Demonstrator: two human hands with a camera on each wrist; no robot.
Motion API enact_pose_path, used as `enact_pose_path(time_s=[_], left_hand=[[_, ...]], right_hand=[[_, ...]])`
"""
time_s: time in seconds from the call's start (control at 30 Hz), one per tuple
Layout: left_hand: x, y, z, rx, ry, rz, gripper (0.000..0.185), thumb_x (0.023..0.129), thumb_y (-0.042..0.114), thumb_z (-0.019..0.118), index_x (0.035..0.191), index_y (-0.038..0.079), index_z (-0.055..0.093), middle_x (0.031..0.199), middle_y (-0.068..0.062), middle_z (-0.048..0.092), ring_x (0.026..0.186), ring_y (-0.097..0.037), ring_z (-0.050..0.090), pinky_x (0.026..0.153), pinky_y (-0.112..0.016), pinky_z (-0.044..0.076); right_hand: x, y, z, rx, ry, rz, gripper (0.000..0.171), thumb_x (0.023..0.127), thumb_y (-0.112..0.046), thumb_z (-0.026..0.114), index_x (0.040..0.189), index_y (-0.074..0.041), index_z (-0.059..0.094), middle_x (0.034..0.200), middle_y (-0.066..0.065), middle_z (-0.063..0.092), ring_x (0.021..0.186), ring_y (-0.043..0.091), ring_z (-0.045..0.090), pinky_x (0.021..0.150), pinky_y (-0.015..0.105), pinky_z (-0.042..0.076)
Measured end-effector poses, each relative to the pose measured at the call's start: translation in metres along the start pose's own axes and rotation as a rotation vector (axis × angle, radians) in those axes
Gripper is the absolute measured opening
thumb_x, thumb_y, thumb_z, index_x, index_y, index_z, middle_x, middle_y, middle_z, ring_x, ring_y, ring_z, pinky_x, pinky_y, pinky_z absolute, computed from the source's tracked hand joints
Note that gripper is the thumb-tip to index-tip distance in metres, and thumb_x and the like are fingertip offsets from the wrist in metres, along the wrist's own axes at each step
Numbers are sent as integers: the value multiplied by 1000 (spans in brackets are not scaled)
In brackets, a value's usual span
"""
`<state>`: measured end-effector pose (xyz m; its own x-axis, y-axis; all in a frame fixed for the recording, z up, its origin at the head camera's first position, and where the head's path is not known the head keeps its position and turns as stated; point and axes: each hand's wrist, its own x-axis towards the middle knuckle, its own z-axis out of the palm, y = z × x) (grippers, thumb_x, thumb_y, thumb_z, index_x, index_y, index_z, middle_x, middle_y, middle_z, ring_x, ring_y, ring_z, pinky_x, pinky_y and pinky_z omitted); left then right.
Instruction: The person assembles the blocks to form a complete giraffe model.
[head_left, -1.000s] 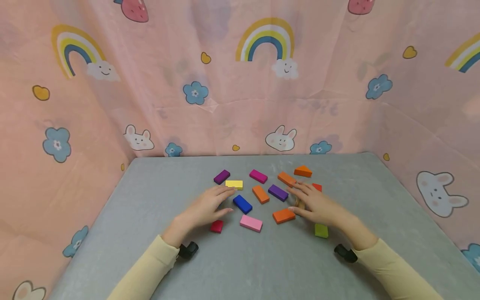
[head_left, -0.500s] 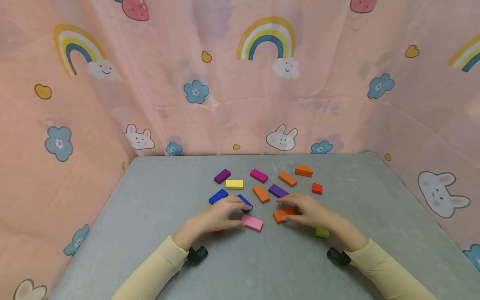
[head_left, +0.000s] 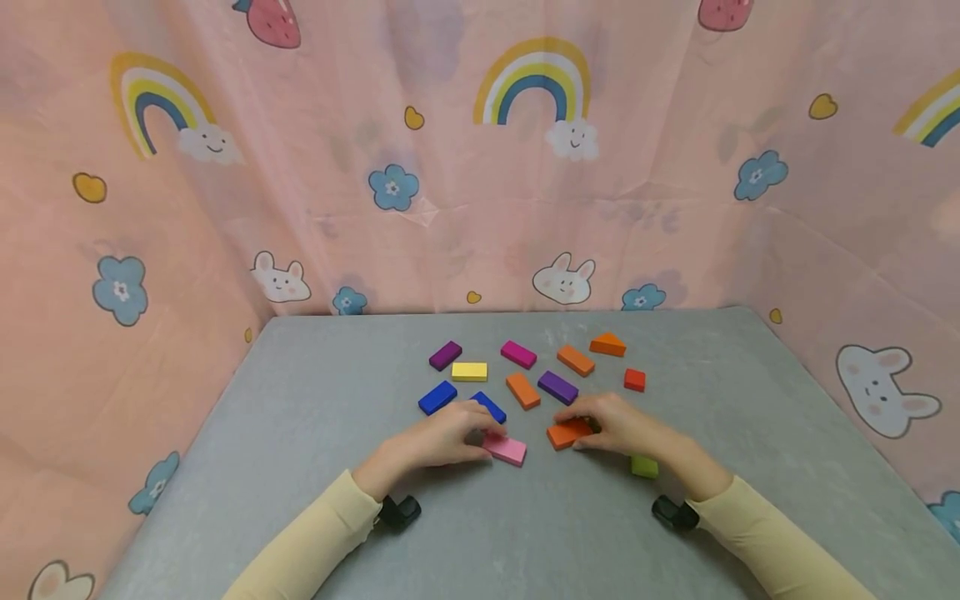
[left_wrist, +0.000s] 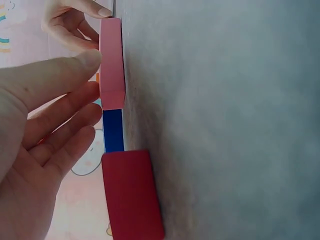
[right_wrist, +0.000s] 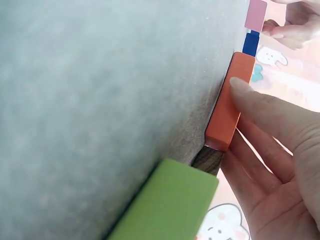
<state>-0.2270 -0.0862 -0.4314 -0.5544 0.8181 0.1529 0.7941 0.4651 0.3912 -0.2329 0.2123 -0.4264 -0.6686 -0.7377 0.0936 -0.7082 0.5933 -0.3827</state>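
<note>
Both hands pulled in since 1s ago: left hand (head_left: 438, 437) fingers pinch flat pink rectangular block (head_left: 504, 449), right hand (head_left: 618, 425) fingers grip flat orange rectangular block (head_left: 567, 432) on grey surface (head_left: 315, 417). Pinch by long edges, lift level.

Head overview; wrist views table-level, close
</note>
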Motion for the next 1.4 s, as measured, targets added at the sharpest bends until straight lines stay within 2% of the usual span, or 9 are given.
enact_pose_path(time_s=[0.8,1.07,1.17,1.3,1.4], left_hand=[[4,-4,3,-9,-49,-68,31,79,26,66,110,22,62,106,10,60,98,-3,52,83,-17,45],[4,-5,4,-12,-39,-75,31,79,26,66,109,21,62,105,10,60,97,-2,52,83,-18,45],[2,-5,4,-3,-12,-74,30,78,27,67,107,21,63,102,11,60,95,-2,52,82,-18,45],[-3,0,2,-11,20,-65,29,78,30,67,105,21,64,99,11,61,91,-3,53,79,-18,45],[-8,4,0,-44,20,-45,30,77,29,68,105,19,63,98,10,60,88,-4,53,77,-17,46]], right_hand=[[2,1,0,-11,-31,26,33,76,-21,69,108,-15,64,103,-5,64,96,11,59,82,31,49],[2,1,0,3,-29,41,33,75,-20,70,107,-14,65,102,-5,65,95,11,59,81,31,49],[2,0,-1,10,-36,48,33,75,-21,70,107,-14,65,102,-4,65,95,12,59,82,31,49],[3,-1,-1,12,-43,59,34,75,-21,70,108,-14,64,102,-5,65,96,12,59,82,31,49],[3,-1,-2,9,-42,59,34,75,-21,70,108,-14,64,102,-5,65,96,12,59,82,31,49]])
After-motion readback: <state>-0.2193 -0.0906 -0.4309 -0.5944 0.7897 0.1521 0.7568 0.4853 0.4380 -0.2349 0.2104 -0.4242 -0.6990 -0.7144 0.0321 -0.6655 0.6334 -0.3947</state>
